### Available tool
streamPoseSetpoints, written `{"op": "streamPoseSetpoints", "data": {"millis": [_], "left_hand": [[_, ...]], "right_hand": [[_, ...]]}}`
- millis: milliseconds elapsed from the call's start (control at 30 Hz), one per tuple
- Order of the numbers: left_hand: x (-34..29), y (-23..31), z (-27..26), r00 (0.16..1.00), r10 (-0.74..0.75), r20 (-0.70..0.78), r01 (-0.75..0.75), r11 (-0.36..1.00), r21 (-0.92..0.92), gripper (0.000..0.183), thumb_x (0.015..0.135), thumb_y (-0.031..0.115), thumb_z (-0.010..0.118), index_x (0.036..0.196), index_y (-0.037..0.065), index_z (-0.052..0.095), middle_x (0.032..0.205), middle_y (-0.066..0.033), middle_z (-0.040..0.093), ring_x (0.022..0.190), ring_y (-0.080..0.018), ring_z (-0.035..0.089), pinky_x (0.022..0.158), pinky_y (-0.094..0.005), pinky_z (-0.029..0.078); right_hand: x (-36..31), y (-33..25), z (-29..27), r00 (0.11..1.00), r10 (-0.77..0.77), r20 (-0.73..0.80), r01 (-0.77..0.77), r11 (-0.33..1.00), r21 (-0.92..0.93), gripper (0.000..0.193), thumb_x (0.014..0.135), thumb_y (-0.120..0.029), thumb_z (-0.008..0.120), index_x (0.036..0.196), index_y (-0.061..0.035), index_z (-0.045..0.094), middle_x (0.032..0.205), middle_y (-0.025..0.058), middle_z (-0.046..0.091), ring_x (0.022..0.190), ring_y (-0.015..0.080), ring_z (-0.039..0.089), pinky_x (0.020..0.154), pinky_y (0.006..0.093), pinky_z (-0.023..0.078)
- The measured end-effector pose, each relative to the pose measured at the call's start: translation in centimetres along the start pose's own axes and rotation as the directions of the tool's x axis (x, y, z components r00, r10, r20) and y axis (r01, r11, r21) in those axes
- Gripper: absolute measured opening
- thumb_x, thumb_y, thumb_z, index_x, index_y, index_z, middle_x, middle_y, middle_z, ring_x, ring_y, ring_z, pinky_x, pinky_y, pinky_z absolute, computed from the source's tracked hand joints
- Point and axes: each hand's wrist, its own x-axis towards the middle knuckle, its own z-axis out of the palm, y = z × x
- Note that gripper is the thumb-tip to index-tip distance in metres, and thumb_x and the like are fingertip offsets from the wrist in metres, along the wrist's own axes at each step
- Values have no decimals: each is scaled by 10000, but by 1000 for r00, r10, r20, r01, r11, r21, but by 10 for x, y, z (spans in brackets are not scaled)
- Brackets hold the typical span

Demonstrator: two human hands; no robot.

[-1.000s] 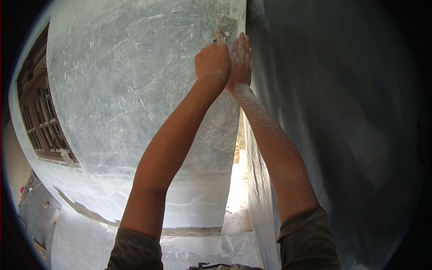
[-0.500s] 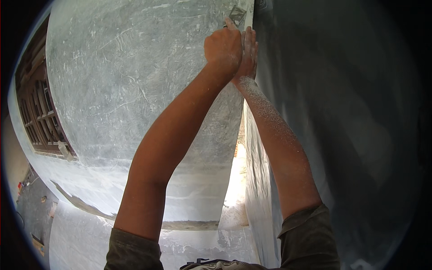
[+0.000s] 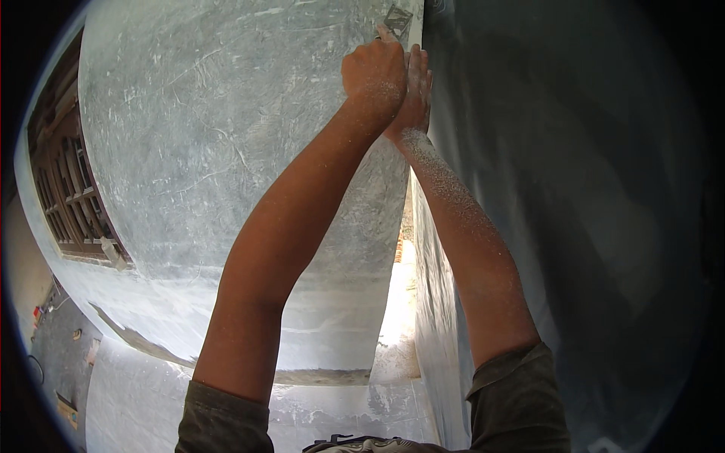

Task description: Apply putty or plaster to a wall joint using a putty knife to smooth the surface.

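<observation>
Flat-bladed scraper [image 3: 398, 21] lies at the far right of the grey plastered wall [image 3: 226, 151], near its edge, gripped by the curled fingers of the left hand [image 3: 375, 72], one finger stretched toward the blade. Just right of it, the right hand [image 3: 417, 94], dusted white at the wrist, lies along the wall edge, its fingers straight and close together. A dark sheet [image 3: 604, 189] hangs on the right; a brown barred window [image 3: 72, 189] sits at the left.

No legible text or signs.
</observation>
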Motion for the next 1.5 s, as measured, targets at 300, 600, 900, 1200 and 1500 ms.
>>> {"op": "streamPoseSetpoints", "data": {"millis": [300, 600, 900, 1200, 1500], "left_hand": [[-17, 1, 3, 997, -55, 50, 60, 992, -110, 583, 940, 186, 570, 1458, -45, 437, 992, -236, 724, 905, -380, 733, 764, -479, 592], [-17, 9, 5, 998, -59, 18, 61, 989, -133, 621, 940, 213, 586, 1475, -51, 413, 975, -241, 722, 894, -383, 732, 746, -475, 595], [-2, 6, 2, 996, -55, -75, 40, 982, -187, 605, 942, 201, 579, 1469, -53, 426, 962, -239, 724, 884, -381, 734, 743, -467, 594], [3, 5, -5, 997, -77, -5, 74, 978, -193, 643, 946, 236, 610, 1477, -67, 409, 977, -212, 734, 891, -339, 742, 738, -434, 601], [-1, 18, -3, 996, -80, 35, 85, 971, -225, 677, 941, 249, 635, 1477, -87, 394, 988, -193, 740, 892, -317, 745, 727, -421, 599]], "right_hand": [[0, 9, 5, 1000, -20, -12, 19, 997, -74, 855, 936, -379, 604, 1538, 81, 209, 1649, 243, 114, 1551, 376, 63, 1243, 529, 105], [0, 12, 1, 1000, -8, -2, 8, 1000, 26, 890, 936, -420, 608, 1545, 74, 187, 1651, 241, 102, 1551, 375, 57, 1246, 525, 90], [1, 3, -3, 999, 5, 31, -6, 999, 38, 867, 939, -425, 599, 1534, 77, 217, 1647, 248, 107, 1550, 378, 62, 1244, 529, 102], [2, -2, -8, 999, 29, 38, -33, 995, 91, 850, 948, -413, 594, 1546, 54, 210, 1649, 235, 97, 1548, 382, 59, 1242, 536, 110], [2, 12, -2, 999, 29, 39, -32, 996, 81, 867, 941, -463, 607, 1591, -71, 187, 1655, 215, 83, 1549, 376, 36, 1243, 544, 85]]}}
